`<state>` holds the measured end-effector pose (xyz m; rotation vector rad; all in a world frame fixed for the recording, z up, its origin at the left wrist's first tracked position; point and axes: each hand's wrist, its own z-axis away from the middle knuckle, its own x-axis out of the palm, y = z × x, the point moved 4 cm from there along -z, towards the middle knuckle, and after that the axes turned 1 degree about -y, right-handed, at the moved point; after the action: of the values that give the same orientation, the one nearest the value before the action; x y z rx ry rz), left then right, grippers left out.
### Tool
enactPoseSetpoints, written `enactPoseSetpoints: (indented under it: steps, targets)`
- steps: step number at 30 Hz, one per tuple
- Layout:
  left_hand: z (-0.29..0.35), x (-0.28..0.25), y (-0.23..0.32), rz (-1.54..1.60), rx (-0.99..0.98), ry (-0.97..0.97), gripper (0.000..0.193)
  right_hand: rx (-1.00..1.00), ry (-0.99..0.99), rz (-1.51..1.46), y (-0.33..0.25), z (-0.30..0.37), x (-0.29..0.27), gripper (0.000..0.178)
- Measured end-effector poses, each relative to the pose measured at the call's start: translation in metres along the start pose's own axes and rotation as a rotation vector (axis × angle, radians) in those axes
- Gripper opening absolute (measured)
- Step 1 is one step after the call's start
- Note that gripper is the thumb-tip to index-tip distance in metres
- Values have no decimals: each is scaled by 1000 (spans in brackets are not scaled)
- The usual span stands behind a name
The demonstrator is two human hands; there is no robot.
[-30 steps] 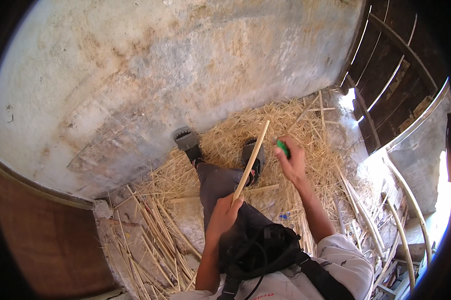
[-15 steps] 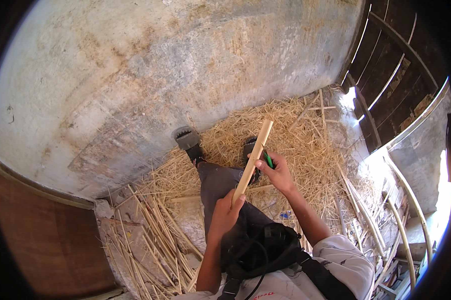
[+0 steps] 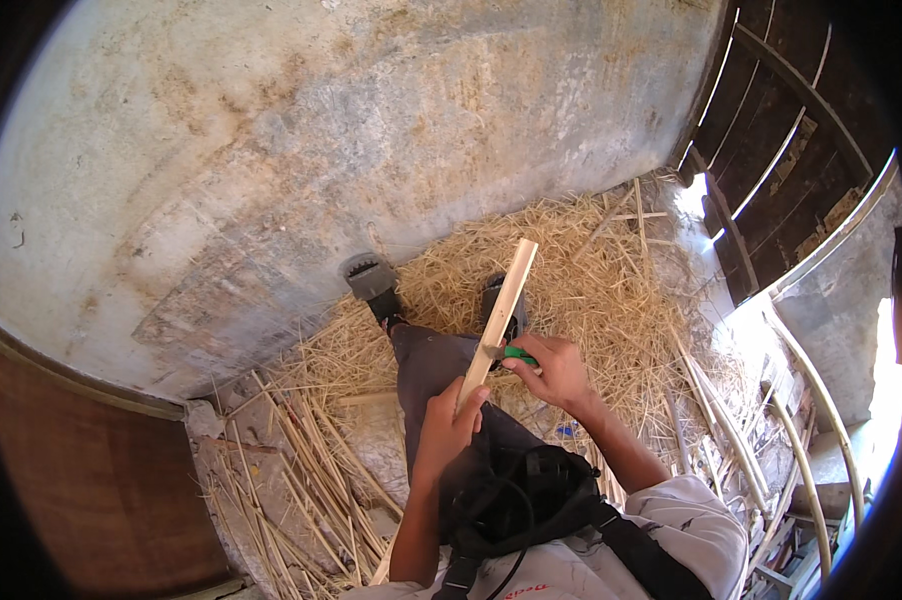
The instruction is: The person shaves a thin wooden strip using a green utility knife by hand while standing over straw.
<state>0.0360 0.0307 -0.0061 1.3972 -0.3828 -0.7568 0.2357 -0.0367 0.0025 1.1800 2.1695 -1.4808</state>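
Note:
My left hand (image 3: 447, 430) is wrapped round the lower end of a pale split bamboo strip (image 3: 512, 292), which slants up and to the right over my thigh. Gripped in my right hand (image 3: 557, 372) is a small knife (image 3: 518, 355) with a green handle. Its short blade lies against the strip, a little above my left hand. The fingers of the right hand are curled over the handle and partly hide it.
Shavings (image 3: 611, 300) cover the floor around my sandalled feet. Long thin bamboo strips (image 3: 316, 470) lie at the left, and longer poles (image 3: 806, 450) at the right. A stained wall (image 3: 371, 130) stands ahead, with a wooden door (image 3: 801, 150) at the far right.
The right hand has moved down the strip, and the knife blade now meets it lower. The strip has turned in my left hand, showing a different face.

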Motion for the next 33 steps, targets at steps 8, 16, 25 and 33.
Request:
enactPoseSetpoints:
  steps: [8, 16, 25, 33]
  targets:
    - [-1, -1, -1, -26, 73, 55, 30, -61, 180, 149, 6, -3, -3, 27]
    - [-1, -5, -5, -40, 65, 69, 32, -123, 184, 237, 5, -13, -10, 26]
    - [-2, -5, -4, -15, 47, 55, 32, -112, 247, 265, 19, -32, -19, 24]
    - [3, -4, -9, -107, 55, 24, 30, 242, 430, 266, 62, -60, -77, 27]
